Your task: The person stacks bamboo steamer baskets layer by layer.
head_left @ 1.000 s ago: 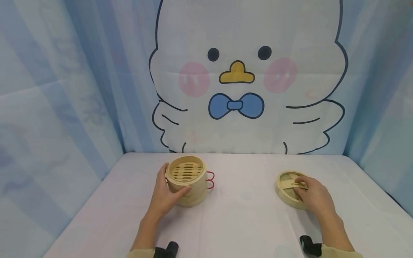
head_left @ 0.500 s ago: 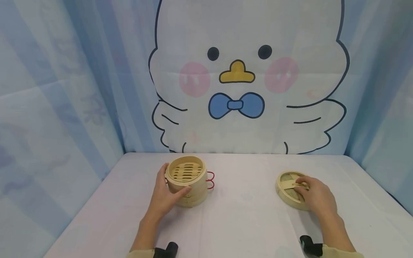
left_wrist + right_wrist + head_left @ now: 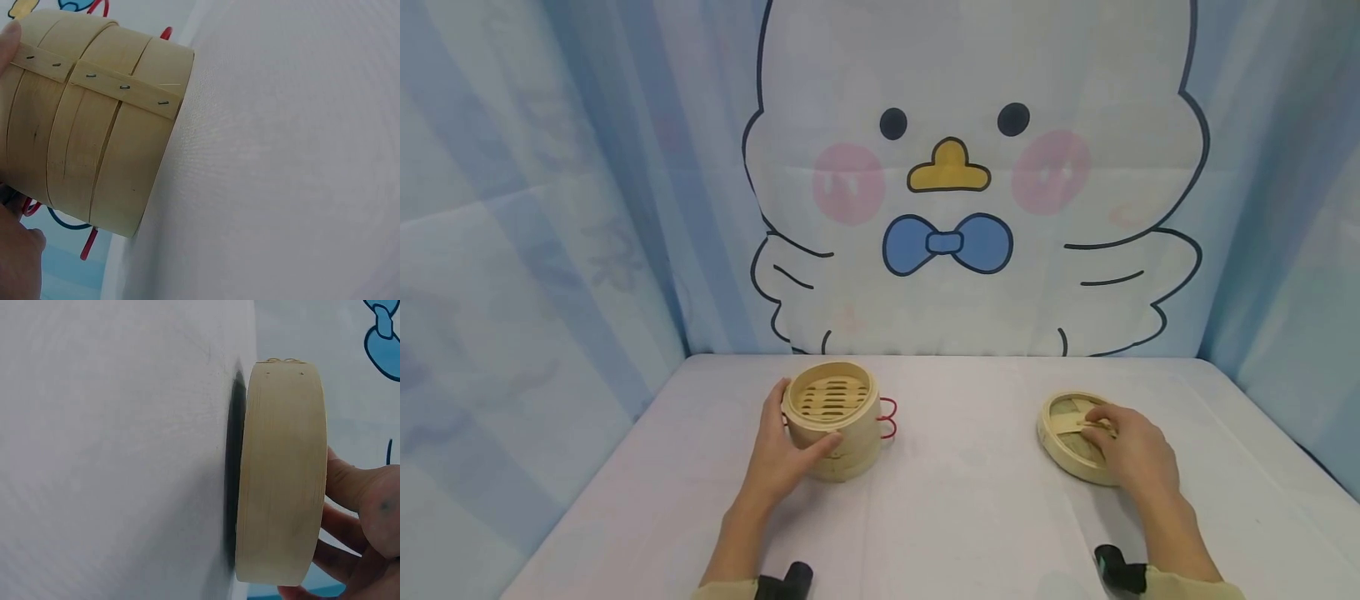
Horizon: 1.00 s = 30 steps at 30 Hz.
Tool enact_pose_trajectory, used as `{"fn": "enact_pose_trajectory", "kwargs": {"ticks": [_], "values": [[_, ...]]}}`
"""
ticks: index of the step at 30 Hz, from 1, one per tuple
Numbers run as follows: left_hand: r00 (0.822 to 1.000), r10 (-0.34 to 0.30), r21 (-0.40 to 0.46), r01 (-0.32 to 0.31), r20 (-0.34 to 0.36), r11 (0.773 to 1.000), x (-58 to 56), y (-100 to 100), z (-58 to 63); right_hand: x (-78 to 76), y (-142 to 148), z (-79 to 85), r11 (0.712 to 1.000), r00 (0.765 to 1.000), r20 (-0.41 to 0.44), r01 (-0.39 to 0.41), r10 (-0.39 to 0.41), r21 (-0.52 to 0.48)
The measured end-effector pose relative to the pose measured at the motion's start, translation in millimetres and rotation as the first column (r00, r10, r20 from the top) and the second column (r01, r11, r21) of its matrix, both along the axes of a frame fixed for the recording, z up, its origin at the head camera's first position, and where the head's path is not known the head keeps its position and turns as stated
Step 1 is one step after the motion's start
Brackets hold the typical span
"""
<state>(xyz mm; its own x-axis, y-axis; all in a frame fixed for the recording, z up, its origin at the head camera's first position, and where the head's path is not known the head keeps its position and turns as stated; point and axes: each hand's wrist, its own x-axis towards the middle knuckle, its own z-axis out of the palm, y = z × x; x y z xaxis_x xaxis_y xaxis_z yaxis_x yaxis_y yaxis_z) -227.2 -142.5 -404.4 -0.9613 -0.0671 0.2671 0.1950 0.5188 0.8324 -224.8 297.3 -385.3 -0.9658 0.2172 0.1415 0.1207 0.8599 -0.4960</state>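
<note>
On the left of the table in the head view stands a bamboo steamer, two baskets stacked, with a slatted floor showing inside the top one. My left hand holds it, fingers round the far left side and thumb across the front. Its stapled wall fills the upper left of the left wrist view. To the right, my right hand pinches the strip handle on top of the round woven steamer lid. Seen from the right wrist, the lid hangs close over the table, a dark shadow beneath its edge.
Red cord loops stick out from the steamer's right side. A white cloth covers the table. Behind it hangs a curtain printed with a cartoon bird, and blue curtains close off the sides.
The lid has risen and tipped slightly with my right hand, after a small shift right. My left hand and the steamer have stayed in place.
</note>
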Motion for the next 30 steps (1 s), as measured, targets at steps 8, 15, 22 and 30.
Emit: {"fn": "enact_pose_trajectory", "kwargs": {"ticks": [8, 15, 22, 30], "values": [[1.0, 0.005, 0.0, -0.005, 0.012, 1.0, -0.1, -0.1, -0.1, 2.3, -0.9, 0.6, 1.0, 0.999, -0.041, -0.012, 0.012, -0.005], [1.0, 0.008, 0.0, -0.008, 0.013, 1.0, -0.6, 0.2, -0.1, 3.9, -3.4, 2.9, 1.0, 0.998, -0.064, -0.014, 0.012, -0.028], [1.0, 0.006, 0.017, -0.006, 0.005, 1.0, -1.4, -2.4, 0.1, 6.3, -9.4, 6.4, 0.998, 0.993, -0.115, -0.033, 0.026, -0.061], [1.0, -0.018, 0.046, 0.019, -0.01, 0.999, -2.7, -3.4, -2.4, 10.1, -11.3, 16.2, 0.996, 0.986, -0.167, -0.034, 0.02, -0.08]]}}
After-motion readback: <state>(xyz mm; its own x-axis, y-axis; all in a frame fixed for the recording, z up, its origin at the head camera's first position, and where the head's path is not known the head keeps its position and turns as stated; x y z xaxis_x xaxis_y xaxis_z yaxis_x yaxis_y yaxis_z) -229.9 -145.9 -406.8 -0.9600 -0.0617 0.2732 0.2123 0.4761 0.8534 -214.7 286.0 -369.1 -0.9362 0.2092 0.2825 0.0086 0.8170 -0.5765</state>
